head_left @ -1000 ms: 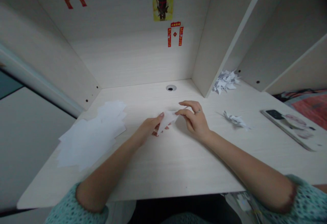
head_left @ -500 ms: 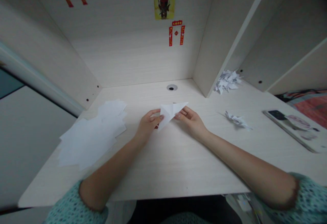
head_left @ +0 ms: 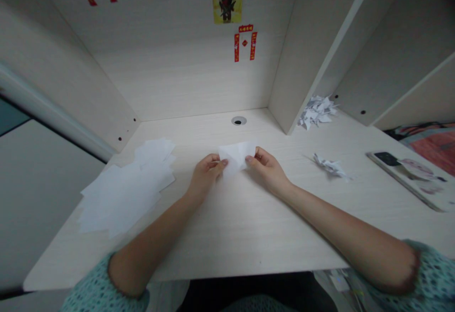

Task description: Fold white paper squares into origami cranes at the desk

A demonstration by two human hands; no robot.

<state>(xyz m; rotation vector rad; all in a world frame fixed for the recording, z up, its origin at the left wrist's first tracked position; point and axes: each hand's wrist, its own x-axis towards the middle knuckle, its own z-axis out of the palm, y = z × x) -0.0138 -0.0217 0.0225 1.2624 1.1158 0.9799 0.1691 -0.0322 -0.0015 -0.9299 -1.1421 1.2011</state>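
A small white sheet of paper (head_left: pixel 236 156) with faint creases is held up between my two hands, just above the desk. My left hand (head_left: pixel 209 172) pinches its left edge between thumb and fingers. At the opposite edge, my right hand (head_left: pixel 265 166) grips the paper the same way, thumb on the near face. Left of my hands lies a spread pile of white paper sheets (head_left: pixel 122 191). To the right rests a small folded paper piece (head_left: pixel 330 166).
A heap of folded paper pieces (head_left: pixel 317 111) sits by the upright panel (head_left: pixel 302 65). A phone in a printed case (head_left: pixel 412 179) lies at the right. Behind my hands a round cable hole (head_left: pixel 239 121) is set in the desk (head_left: pixel 227 236). Red decorations (head_left: pixel 245 43) are on the back wall.
The paper was folded into a pointed shape and is now opened out flatter between my hands. My right hand has stayed almost in place, and the view has shifted slightly.
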